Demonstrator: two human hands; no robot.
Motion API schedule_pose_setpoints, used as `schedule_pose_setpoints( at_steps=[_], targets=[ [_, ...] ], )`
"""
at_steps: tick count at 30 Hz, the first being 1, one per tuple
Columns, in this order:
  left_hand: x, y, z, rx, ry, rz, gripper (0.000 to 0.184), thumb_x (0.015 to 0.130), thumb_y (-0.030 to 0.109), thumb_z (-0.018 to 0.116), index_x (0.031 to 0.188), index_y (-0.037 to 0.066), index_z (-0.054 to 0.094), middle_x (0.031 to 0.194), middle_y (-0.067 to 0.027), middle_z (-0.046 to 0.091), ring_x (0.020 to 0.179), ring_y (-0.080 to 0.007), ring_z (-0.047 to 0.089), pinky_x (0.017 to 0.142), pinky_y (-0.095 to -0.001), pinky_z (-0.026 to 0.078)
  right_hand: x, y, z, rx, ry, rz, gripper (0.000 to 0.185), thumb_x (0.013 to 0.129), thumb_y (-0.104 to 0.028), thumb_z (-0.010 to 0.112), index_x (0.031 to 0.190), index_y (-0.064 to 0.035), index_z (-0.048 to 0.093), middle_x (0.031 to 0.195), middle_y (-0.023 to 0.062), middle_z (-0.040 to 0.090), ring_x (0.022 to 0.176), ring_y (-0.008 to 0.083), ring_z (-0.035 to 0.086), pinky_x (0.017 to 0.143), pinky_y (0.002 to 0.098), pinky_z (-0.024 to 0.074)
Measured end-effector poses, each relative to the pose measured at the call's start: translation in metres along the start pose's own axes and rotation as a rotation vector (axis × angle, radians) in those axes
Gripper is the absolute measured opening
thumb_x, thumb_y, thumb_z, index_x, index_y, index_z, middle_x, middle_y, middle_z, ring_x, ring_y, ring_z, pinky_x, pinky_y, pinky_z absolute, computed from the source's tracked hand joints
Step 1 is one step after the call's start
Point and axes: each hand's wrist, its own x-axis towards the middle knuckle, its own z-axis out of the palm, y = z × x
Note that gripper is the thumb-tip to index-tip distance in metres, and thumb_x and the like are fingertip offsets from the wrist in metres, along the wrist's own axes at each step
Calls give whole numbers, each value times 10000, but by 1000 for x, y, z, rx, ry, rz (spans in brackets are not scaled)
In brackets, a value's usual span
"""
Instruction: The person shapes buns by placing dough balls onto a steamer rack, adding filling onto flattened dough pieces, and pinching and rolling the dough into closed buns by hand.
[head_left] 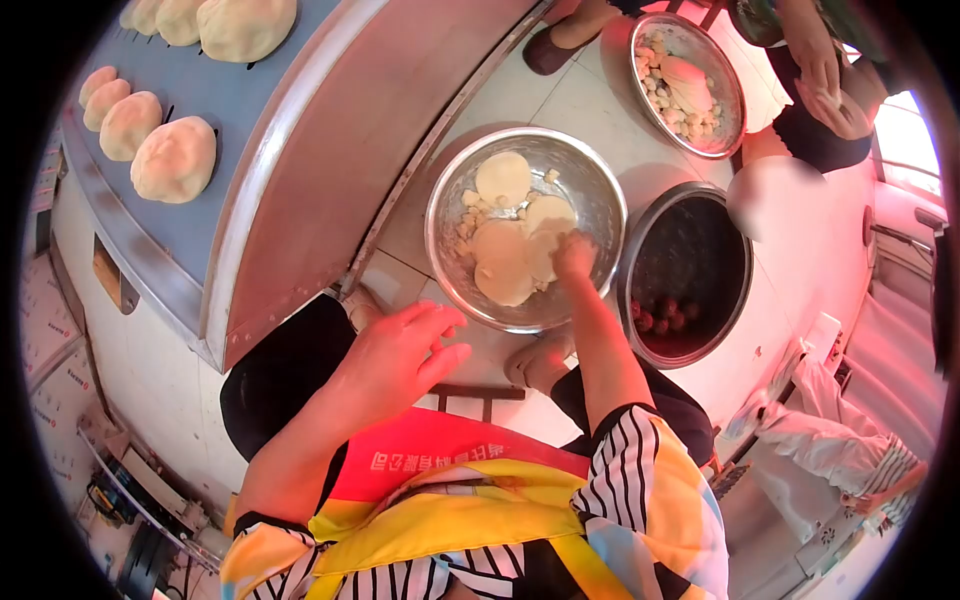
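Note:
A wide metal bowl (440, 268) on the floor in front of me holds several flat dough rounds (503, 180) and small dough pieces (468, 222). My right hand (573, 258) reaches into its right side, fingers curled down at the edge of a dough round (541, 250); the fingertips are partly hidden. My left hand (405, 345) hovers at the bowl's lower left, off the rim. Its fingers are loosely bent and apart, with nothing in them.
A dark-looking basin (690, 255) with several round reddish things (665, 315) stands right of the bowl. Beyond is another metal basin (740, 110) of dough pieces beside a seated person's hands (825, 90). At left, a metal-edged conveyor (240, 100) carries several filled buns (173, 160).

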Motion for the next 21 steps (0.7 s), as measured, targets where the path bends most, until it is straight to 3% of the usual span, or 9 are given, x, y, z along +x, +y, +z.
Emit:
schedule_pose_setpoints(
  at_steps=[3, 7, 10, 13, 15, 16, 17, 19, 21],
  targets=[
    [5, 1, 3, 89, -1, 44, 253, 837, 134, 649, 1050, 15, 582, 902, -119, 593, 804, -233, 620, 711, -330, 486, -40, -1, 8, -142, 192, -542, 191, 815, -124, 528, 958, -116, 654, 983, 70, 591, 1008, 286, 568, 802, 443, 455],
    [16, -3, 8, 95, 120, 149, 316, 850, 169, 645, 1121, 23, 574, 1009, -132, 617, 894, -238, 630, 771, -336, 496, -76, 2, -17, 58, -14, -585, 203, 793, -122, 560, 969, -74, 650, 959, 111, 628, 874, 310, 609, 738, 401, 477],
    [38, -11, 14, -25, 274, 168, 441, 909, 301, 584, 1244, 21, 513, 1188, -132, 597, 1046, -250, 602, 908, -358, 468, -79, 2, -120, 423, -202, -341, 156, 782, -149, 648, 916, -70, 636, 851, 58, 613, 809, 191, 600, 719, 338, 487],
    [65, -10, 21, -939, 230, -35, 630, 937, 493, 465, 1352, 22, 407, 1320, -133, 511, 1204, -290, 498, 1037, -403, 368, -122, -7, -252, 1018, -178, -348, 154, 814, -123, 664, 936, -43, 613, 723, 5, 584, 733, 83, 572, 627, 248, 473],
    [68, 15, 38, -1484, -90, -29, 756, 912, 602, 386, 1401, 28, 328, 1397, -143, 422, 1287, -299, 398, 1089, -429, 287, -161, -15, -327, 1228, -184, -268, 185, 831, -121, 651, 967, -12, 589, 739, -1, 602, 637, 57, 561, 545, 219, 444],
    [68, 30, 50, -1747, -263, -37, 819, 899, 656, 347, 1425, 30, 289, 1435, -148, 378, 1329, -303, 349, 1116, -442, 247, -171, -8, -343, 1157, -152, -283, 253, 820, -141, 658, 1003, 16, 582, 736, 36, 601, 604, 81, 576, 520, 232, 444],
    [61, 58, 62, -1757, -321, 99, 982, 813, 756, 369, 1408, -20, 288, 1464, -170, 308, 1358, -304, 292, 1121, -464, 223, -180, 1, -355, 1086, -122, -297, 321, 809, -160, 664, 1040, 44, 576, 733, 73, 601, 572, 105, 591, 495, 245, 444],
    [63, 81, 83, -1900, -568, 272, 994, 803, 769, 370, 1436, 12, 253, 1487, -151, 274, 1360, -308, 288, 1117, -482, 226, -199, 8, -363, 930, 66, -283, 342, 805, -156, 678, 1055, 38, 551, 712, 51, 599, 523, 87, 558, 497, 243, 442],
    [64, 103, 96, -1839, -451, 175, 981, 802, 764, 386, 1443, 34, 252, 1493, -144, 269, 1364, -316, 281, 1115, -496, 225, -207, 24, -358, 850, 169, -300, 284, 827, -132, 673, 1036, 17, 552, 722, 31, 606, 519, 72, 528, 491, 219, 431]
  ],
)
